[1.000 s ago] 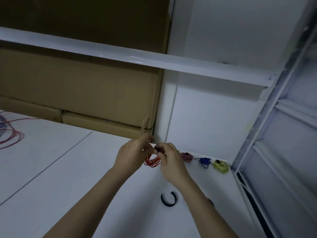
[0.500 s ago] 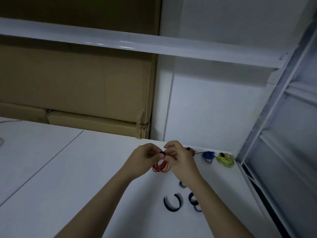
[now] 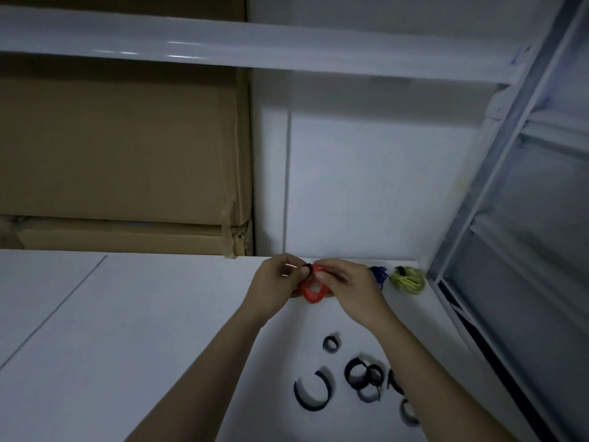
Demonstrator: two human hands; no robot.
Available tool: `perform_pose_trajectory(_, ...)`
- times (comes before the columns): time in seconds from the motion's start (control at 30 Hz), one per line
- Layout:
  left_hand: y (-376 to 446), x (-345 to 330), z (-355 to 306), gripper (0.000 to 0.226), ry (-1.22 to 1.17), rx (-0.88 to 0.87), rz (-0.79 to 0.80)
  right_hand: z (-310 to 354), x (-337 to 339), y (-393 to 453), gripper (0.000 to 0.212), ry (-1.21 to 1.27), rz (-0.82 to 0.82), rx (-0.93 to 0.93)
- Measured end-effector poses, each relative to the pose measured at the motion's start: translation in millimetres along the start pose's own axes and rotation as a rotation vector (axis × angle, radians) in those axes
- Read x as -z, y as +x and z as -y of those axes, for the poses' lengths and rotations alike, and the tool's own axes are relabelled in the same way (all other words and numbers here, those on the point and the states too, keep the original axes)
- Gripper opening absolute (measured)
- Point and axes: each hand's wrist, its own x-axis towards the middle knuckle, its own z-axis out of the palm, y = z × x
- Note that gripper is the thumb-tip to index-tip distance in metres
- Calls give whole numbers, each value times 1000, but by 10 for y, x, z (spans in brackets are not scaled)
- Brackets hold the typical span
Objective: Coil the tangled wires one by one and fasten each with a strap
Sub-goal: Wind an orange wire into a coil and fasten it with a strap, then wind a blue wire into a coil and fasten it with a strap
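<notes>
A small coil of red wire (image 3: 314,291) hangs between both hands above the white table (image 3: 127,330). My left hand (image 3: 275,287) grips the coil's left side, fingers curled. My right hand (image 3: 349,288) pinches a black strap (image 3: 307,268) at the coil's top. Part of the coil is hidden behind the fingers. Along the back wall lie a blue wire coil (image 3: 379,274) and a yellow-green wire coil (image 3: 408,280), each with a dark strap. Several loose black straps (image 3: 360,376) lie curled on the table near my right forearm.
Stacked cardboard boxes (image 3: 121,173) stand behind the table at the left. A white shelf beam (image 3: 255,49) runs overhead. A white metal rack frame (image 3: 497,173) borders the table on the right.
The view has tilted down and right, so more loose straps show at the bottom. Both hands stay on the red coil, which now hangs lower and nearer the stored coils.
</notes>
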Motion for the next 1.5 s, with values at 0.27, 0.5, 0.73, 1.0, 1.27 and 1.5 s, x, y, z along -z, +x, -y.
perform_pose_trajectory(0.27,227,-605,134,14,372,-220,121,-501,874,-346,15,-263,-407,-188)
perform_pose_trajectory(0.5,328,-922,269,21,667,-423,132,-867,1167,-516,21,-629,-482,-183)
perform_pose_trajectory(0.73,296,-1032,293,24,723,-463,114,-766,1071,-545,58,-630,-419,-265)
perform_pose_trajectory(1.0,212,-1007,240,24,738,-463,51,-853,1101,-524,51,-625,-385,-257)
perform_pose_trajectory(1.27,-47,-787,188,24,794,-496,-128,-574,986,-638,40,-810,-512,126)
perform_pose_trajectory(1.5,-599,198,106,31,1135,-288,-436,24,53,-231,29,-812,-209,386)
